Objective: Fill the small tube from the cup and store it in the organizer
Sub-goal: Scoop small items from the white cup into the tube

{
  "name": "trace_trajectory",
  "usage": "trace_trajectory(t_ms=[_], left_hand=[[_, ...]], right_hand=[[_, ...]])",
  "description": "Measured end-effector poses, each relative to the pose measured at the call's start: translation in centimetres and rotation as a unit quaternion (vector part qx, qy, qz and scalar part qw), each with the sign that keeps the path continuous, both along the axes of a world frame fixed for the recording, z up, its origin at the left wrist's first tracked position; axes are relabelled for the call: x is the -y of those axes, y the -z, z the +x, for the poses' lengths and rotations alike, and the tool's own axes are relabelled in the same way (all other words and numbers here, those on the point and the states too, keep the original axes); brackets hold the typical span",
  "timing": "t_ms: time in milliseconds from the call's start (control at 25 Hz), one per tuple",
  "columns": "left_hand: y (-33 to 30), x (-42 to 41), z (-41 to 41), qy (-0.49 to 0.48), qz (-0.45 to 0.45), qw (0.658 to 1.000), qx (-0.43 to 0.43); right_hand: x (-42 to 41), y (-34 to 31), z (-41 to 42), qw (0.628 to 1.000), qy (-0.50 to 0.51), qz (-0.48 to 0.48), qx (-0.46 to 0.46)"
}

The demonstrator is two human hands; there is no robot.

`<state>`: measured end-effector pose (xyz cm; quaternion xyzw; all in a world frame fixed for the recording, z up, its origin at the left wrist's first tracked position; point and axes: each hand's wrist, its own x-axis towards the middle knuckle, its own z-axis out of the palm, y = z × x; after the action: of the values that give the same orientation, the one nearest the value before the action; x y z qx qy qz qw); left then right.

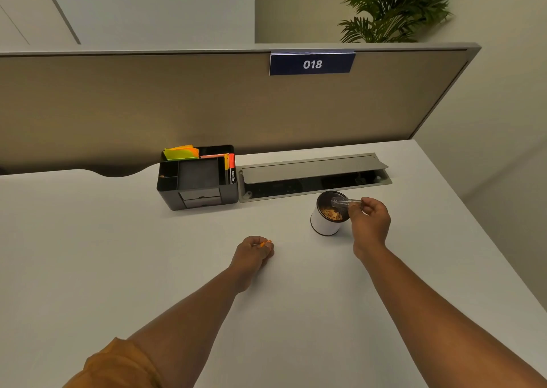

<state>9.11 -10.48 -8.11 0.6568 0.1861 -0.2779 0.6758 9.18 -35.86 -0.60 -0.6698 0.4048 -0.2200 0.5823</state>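
The black desk organizer [196, 177] sits far left on the white surface [118, 239]. The left hand [253, 253] is curled around a small orange bit [265, 243]. The white paper cup [327, 214] is right beside the right hand [370, 222] — it pinches the small clear plastic tube [344, 202], lying sideways, open end over the cup.

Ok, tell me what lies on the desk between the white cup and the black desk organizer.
Nothing: in the head view, bare white desk runs from the white cup to the black desk organizer. The grey cable tray sits further back.
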Motion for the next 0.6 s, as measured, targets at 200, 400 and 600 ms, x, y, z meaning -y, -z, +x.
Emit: trace_trajectory(t_ms=[200, 400, 600], left_hand=[[-0.5, 0.3, -0.1, -0.004, 0.025, 1.0, -0.001], [-4.4, -0.5, -0.9, -0.022, -0.026, 0.999, 0.007], [-8.6, -2.6, -2.5, -0.02, -0.072, 0.996, 0.058]], right_hand=[[-0.7, -0.6, -2.2, 0.996, 0.009, 0.073, 0.053], [-1.8, -2.1, -4.9, 0.974, -0.045, 0.208, 0.077], [-6.1, -2.7, -6.9, 0.954, -0.163, 0.246, 0.041]])
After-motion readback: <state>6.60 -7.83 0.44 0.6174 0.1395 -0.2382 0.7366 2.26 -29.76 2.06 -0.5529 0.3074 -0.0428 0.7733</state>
